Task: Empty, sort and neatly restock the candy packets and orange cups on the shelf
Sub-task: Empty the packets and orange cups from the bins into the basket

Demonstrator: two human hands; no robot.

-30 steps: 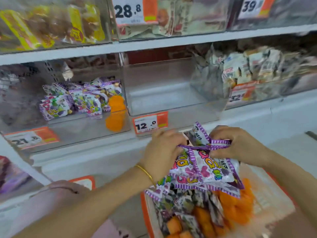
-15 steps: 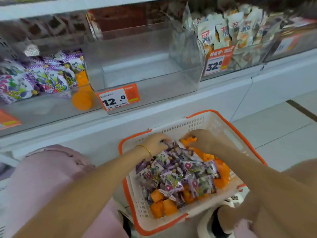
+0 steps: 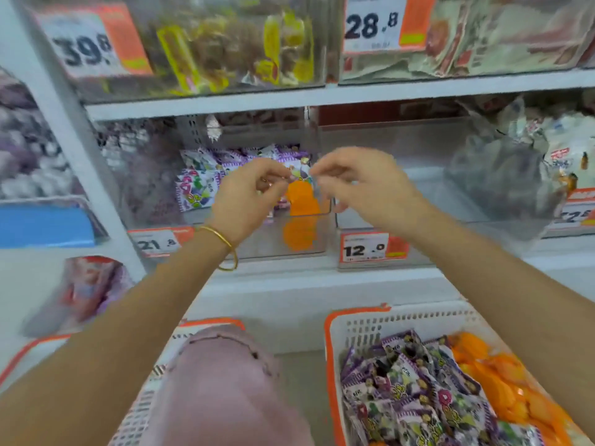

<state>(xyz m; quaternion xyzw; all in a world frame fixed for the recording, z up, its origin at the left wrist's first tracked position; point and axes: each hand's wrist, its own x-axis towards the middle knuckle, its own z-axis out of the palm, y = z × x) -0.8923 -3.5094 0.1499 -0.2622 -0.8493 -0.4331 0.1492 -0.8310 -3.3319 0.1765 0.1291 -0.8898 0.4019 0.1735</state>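
As both hands hover at centre frame before the clear plastic shelf bin [image 3: 151, 201], the left hand [image 3: 248, 196] and right hand [image 3: 363, 188] curl fingertips together; whether they pinch anything cannot be told. Purple-and-white foil candy packets [image 3: 196, 191] sit beside round orange plastic cups [image 3: 302, 197]; more fill the white, orange-rimmed basket [image 3: 335, 349], lower right. Packets are best laid flat, apart from the cups.

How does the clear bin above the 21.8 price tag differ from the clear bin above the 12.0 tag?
The 21.8 bin holds purple candy packets and orange cups; the 12.0 bin shows no goods inside. In this view the 21.8 bin stands to the left, behind the left hand; the 12.0 bin to the right, behind the right hand. Both are clear plastic bins, side by side on the same shelf.
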